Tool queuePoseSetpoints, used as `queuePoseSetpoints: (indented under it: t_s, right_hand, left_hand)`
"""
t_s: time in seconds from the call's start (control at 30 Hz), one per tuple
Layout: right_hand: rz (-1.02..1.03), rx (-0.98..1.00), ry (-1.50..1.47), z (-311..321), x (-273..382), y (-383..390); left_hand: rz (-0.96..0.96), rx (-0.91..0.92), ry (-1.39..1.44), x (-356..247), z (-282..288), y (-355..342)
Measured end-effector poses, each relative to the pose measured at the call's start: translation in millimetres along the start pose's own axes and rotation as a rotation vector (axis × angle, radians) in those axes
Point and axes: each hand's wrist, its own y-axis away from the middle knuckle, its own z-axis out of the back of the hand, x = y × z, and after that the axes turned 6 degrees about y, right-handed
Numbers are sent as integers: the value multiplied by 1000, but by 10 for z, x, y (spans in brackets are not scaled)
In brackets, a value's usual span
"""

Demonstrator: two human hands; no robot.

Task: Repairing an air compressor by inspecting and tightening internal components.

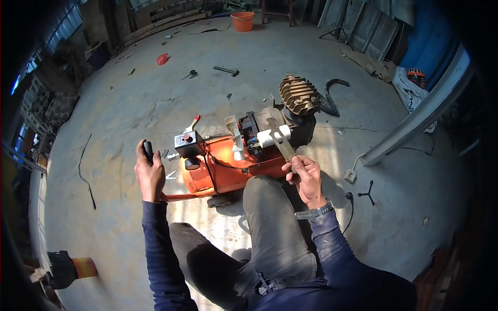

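An orange air compressor (228, 158) stands on the floor before my knees. My left hand (150, 173) is closed around a black handle grip (148, 151), which seems to belong to the compressor's orange bar. In my right hand (307, 179), a flat, dull metal spanner (285, 147) with a forked end is pinched between thumb and fingers. From this view its tip overlaps a white cylinder (267, 138); I cannot tell whether they touch. Beside it are a pale fan (234, 137) and a finned cylinder head (300, 96). A black switch box (189, 143) sits on the tank's left.
Beyond the compressor lie a hammer (226, 70), scissors (191, 74), a red bag (163, 59) and a curved black hose (328, 98). An orange bucket (243, 22) stands far back. A slanted metal post (415, 114) rises at the right, near a black plug cord (351, 210).
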Motion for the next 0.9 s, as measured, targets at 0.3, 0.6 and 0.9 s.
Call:
queuePoseSetpoints:
  t_s: [0.3, 0.6, 0.9]
  right_hand:
    - [-72, 64, 1, 113, -63, -13]
    - [-55, 5, 108, 123, -119, -146]
    - [-123, 54, 94, 242, -67, -199]
  left_hand:
    - [36, 45, -187, -182, -192, -268]
    - [30, -4, -167, -401, -158, -183]
    - [-412, 304, 134, -961, -780, 760]
